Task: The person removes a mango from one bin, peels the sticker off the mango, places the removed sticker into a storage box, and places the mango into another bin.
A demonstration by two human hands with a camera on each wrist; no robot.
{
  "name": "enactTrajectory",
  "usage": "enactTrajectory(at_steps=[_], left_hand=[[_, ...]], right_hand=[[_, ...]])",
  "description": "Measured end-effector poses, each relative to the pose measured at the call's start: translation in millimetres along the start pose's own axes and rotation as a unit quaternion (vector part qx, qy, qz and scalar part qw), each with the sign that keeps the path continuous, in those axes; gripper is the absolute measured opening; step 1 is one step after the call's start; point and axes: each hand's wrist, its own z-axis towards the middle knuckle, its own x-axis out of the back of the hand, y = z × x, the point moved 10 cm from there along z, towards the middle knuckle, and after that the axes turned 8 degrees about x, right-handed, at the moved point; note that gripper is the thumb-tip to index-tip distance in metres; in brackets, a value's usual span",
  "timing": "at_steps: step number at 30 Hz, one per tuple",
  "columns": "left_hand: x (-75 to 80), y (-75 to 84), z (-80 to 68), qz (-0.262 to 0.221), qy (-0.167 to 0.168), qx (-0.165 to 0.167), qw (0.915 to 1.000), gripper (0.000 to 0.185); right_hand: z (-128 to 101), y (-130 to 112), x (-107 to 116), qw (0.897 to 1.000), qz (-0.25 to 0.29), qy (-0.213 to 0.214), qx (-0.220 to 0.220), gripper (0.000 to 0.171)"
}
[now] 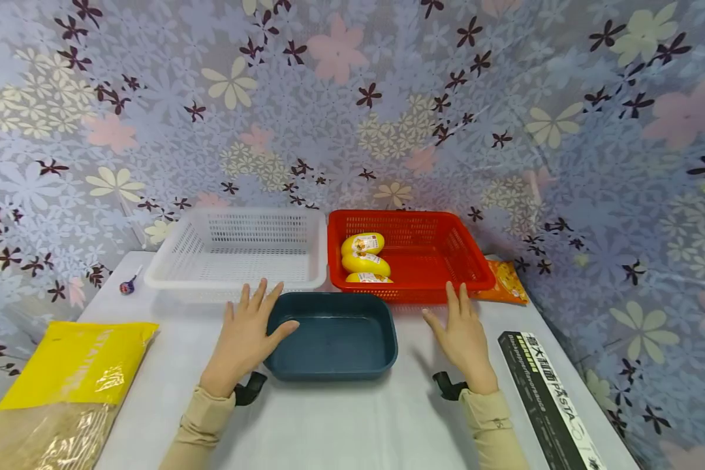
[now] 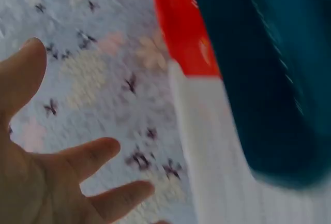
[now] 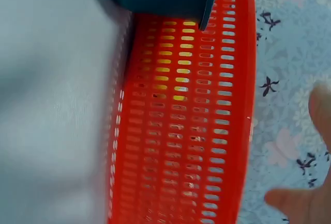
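In the head view my left hand (image 1: 243, 346), fingers spread, hovers by the left end of a dark teal tray (image 1: 331, 375). The left wrist view shows that hand with nothing in its grasp. My right hand (image 1: 463, 336) is spread out to the right of the tray, apart from it, below the front of a red basket (image 1: 429, 287). Inside the red basket, at its left side, lie several yellow oval packages (image 1: 362, 244) with printed labels. A white basket (image 1: 235, 287) stands beside the red one, behind the tray.
A yellow-topped clear bag (image 1: 76, 365) lies at the left, with a wrapped lollipop (image 1: 128, 286) farther back. At the right are a long black pasta box (image 1: 543, 398) and an orange packet (image 1: 508, 282) partly behind the red basket. A flowered cloth (image 1: 352, 117) hangs behind the table.
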Motion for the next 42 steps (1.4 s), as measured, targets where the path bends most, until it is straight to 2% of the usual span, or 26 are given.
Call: enactTrajectory(at_steps=[7,13,18,22,25,29,36,42], left_hand=[[-1.1,50.1,24.6,-0.081,-0.019,-0.078,0.9934,0.07],[-16.3,75.4,51.3,-0.109,-0.048,-0.094,0.9884,0.067],[-28.2,92.2,75.0,-0.136,-0.063,-0.104,0.9832,0.061],[-36.9,99.9,98.1,-0.184,-0.071,-0.102,0.975,0.055],[-45.4,103.8,116.1,-0.233,-0.084,-0.089,0.9647,0.05],[-62.5,109.5,135.0,-0.283,-0.12,-0.062,0.9496,0.048],[-91.3,121.7,155.7,-0.296,-0.183,-0.026,0.9371,0.046],[-112.5,127.7,164.8,-0.294,-0.236,-0.002,0.9264,0.043]], right_hand=[[20.2,10.9,-10.2,0.993,0.076,0.042,-0.075,0.088],[29.4,15.7,-16.8,0.983,0.105,0.087,-0.126,0.091],[34.9,23.8,-14.0,0.975,0.111,0.124,-0.148,0.093],[38.9,33.2,-12.3,0.968,0.119,0.151,-0.163,0.092],[41.1,39.2,-12.5,0.961,0.134,0.171,-0.17,0.091],[40.9,46.2,-13.1,0.952,0.151,0.2,-0.176,0.092],[40.3,52.9,-9.5,0.945,0.149,0.234,-0.173,0.093],[40.8,49.6,-11.6,0.94,0.156,0.247,-0.175,0.092]])
